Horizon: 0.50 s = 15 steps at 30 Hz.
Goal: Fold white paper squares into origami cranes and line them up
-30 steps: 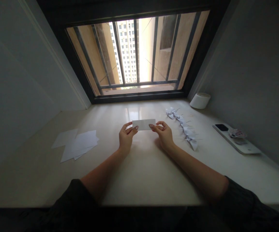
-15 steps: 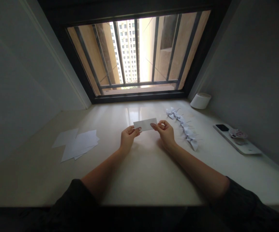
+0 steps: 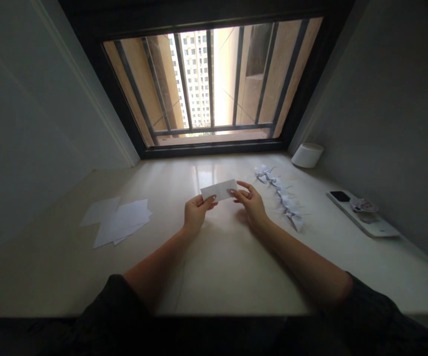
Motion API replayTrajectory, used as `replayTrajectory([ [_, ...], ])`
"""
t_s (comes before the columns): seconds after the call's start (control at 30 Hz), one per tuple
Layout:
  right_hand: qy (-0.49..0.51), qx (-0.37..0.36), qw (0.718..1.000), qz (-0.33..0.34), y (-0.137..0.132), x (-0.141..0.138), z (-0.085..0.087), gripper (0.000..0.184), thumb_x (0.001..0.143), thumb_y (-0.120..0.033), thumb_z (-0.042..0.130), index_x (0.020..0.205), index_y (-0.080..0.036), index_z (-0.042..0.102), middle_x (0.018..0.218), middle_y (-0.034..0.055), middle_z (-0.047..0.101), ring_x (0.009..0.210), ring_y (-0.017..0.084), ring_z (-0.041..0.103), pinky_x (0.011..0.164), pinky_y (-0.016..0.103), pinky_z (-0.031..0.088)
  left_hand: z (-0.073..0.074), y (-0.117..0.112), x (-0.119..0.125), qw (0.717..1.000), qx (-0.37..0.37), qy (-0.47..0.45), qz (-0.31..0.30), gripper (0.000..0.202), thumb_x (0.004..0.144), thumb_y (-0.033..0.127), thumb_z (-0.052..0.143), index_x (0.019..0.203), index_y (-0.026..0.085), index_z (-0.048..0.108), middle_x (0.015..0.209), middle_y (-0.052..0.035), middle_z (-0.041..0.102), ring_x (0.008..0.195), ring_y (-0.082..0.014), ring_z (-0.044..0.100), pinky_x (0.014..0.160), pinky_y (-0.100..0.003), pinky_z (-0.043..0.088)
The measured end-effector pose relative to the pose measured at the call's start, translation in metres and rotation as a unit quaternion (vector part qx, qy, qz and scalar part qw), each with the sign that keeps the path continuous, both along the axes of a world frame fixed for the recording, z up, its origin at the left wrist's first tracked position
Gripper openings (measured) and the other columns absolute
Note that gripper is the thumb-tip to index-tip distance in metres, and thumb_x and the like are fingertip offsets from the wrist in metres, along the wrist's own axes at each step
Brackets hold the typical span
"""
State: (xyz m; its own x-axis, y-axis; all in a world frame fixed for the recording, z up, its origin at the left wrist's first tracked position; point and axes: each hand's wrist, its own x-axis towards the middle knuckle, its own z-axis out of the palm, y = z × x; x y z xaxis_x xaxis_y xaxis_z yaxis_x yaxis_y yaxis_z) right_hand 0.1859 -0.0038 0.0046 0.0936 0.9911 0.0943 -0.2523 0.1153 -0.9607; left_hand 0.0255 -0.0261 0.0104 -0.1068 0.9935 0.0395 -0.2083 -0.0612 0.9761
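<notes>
While in the pinch of left hand (image 3: pixel 195 213) and right hand (image 3: pixel 253 205), white paper (image 3: pixel 219 190), a mark (image 3: pixel 382 230) on the phone (image 3: pixel 375 226) illegible.

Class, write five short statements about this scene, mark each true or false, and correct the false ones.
1. The left hand and right hand both hold the paper. True.
2. The loose sheets lie right of the hands. False: the sheets lie to the left.
3. The twisted pieces lie in a row between the right hand and the phone. True.
4. The phone lies under the loose sheets. False: the phone lies far to their right.
5. The held paper is black. False: it is white.
</notes>
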Motion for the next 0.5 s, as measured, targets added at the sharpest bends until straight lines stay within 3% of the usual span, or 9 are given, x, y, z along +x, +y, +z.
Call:
replayTrajectory([
  [0.07, -0.030, -0.006, 0.999, 0.035, -0.003, -0.001, 0.002, 0.056, 0.056, -0.043, 0.076, 0.103, -0.019, 0.058, 0.077, 0.0034, 0.069, 0.070, 0.016, 0.060, 0.062, 0.027, 0.045, 0.000, -0.001, 0.001, 1.000, 0.013, -0.009, 0.010, 0.037, 0.064, 0.037, 0.074, 0.091, 0.012, 0.070, 0.091, -0.0091, 0.071, 0.074, -0.0170, 0.066, 0.077, -0.032, 0.050],
  [0.17, -0.103, -0.019, 0.991, 0.083, -0.009, -0.005, 0.003, 0.040, 0.055, -0.046, 0.075, 0.080, -0.015, 0.067, 0.078, 0.0056, 0.069, 0.067, 0.016, 0.060, 0.057, 0.026, 0.044, 0.000, -0.003, 0.003, 1.000, 0.022, -0.016, 0.010, 0.035, 0.065, 0.036, 0.073, 0.090, 0.013, 0.070, 0.089, -0.0085, 0.071, 0.076, -0.0173, 0.066, 0.077, -0.032, 0.050],
  [0.33, -0.129, -0.060, 0.987, 0.070, -0.014, -0.008, 0.000, 0.041, 0.051, -0.049, 0.076, 0.071, -0.015, 0.067, 0.072, 0.0049, 0.067, 0.052, 0.013, 0.055, 0.044, 0.025, 0.039, 0.002, -0.005, 0.005, 1.000, 0.025, -0.016, 0.004, 0.034, 0.064, 0.035, 0.074, 0.089, 0.012, 0.070, 0.090, -0.0086, 0.071, 0.078, -0.0180, 0.066, 0.078, -0.033, 0.050],
  [0.5, -0.133, -0.043, 0.988, 0.060, -0.012, -0.008, -0.004, 0.042, 0.051, -0.051, 0.076, 0.072, -0.015, 0.069, 0.071, 0.0059, 0.068, 0.051, 0.013, 0.054, 0.044, 0.024, 0.038, 0.004, -0.005, 0.005, 1.000, 0.016, -0.010, -0.004, 0.033, 0.064, 0.035, 0.074, 0.087, 0.012, 0.071, 0.088, -0.0085, 0.072, 0.076, -0.0183, 0.066, 0.079, -0.034, 0.050],
])
